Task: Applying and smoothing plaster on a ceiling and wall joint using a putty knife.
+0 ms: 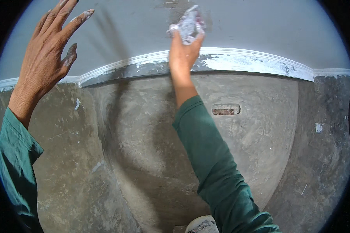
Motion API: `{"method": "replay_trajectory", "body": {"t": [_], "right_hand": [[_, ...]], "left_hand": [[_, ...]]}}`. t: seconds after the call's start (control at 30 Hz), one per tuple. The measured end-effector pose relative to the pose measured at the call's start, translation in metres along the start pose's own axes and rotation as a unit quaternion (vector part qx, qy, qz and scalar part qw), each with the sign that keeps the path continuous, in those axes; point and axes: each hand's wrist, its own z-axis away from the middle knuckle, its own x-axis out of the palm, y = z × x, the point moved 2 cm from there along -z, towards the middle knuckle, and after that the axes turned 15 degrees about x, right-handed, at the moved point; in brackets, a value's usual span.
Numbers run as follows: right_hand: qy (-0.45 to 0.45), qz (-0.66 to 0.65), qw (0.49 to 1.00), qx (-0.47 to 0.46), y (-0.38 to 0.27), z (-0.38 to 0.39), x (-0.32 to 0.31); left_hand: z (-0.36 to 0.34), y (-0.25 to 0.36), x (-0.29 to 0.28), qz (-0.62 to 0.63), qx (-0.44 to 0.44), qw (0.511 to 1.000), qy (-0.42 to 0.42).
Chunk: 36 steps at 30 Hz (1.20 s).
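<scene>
Nearest the lens, at the lower edge: a white round container [201,225], only its top rim in view, just beside my right sleeve [217,171], dark green.

Surface, lower: rough grey cement wall [144,155], mottled and scuffed, with small white flecks of paint. One rusty rectangular slot [226,109] is set into it, right of my right forearm.

Surface, middle: white moulding strip [256,62] running left to right across the wall, bent into an arc by the lens; its paint is chipped and smeared with grey in places.

Surface, upper: smooth pale grey painted wall [280,27], with one darker rough patch [175,11] at the top, beside the wad.

Item held: crumpled whitish wad [188,24], sandpaper or cloth, I cannot tell which. It lies against the upper wall above the moulding, next to the patch. Bunched shape, long axis roughly upright, tilted slightly right at the top.

Right hand [184,52]: raised, fingers curled tight around the wad's lower part.

Left hand [50,50]: raised at upper left, empty, fingers spread wide and pointing up and right, tips dusted white, palm toward the wall; contact I cannot tell.
</scene>
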Motion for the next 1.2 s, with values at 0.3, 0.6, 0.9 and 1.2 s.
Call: {"method": "replay_trajectory", "body": {"t": [0.3,0.6,0.9,1.2], "right_hand": [[-0.061,-0.09,0.993,0.051,0.005,0.002,-0.025],[-0.077,-0.096,0.988,0.09,0.003,0.023,0.037],[-0.054,-0.111,0.979,0.162,-0.009,0.072,0.09],[-0.107,-0.236,0.956,0.138,0.018,0.053,0.059]], "left_hand": [[-0.016,0.026,-0.045,0.046,-0.071,0.988,-0.131],[-0.007,0.035,-0.036,0.048,-0.075,0.983,-0.16],[0.004,0.032,-0.04,0.06,-0.044,0.983,-0.165],[0.007,0.034,-0.039,0.065,-0.055,0.987,-0.134]]}}
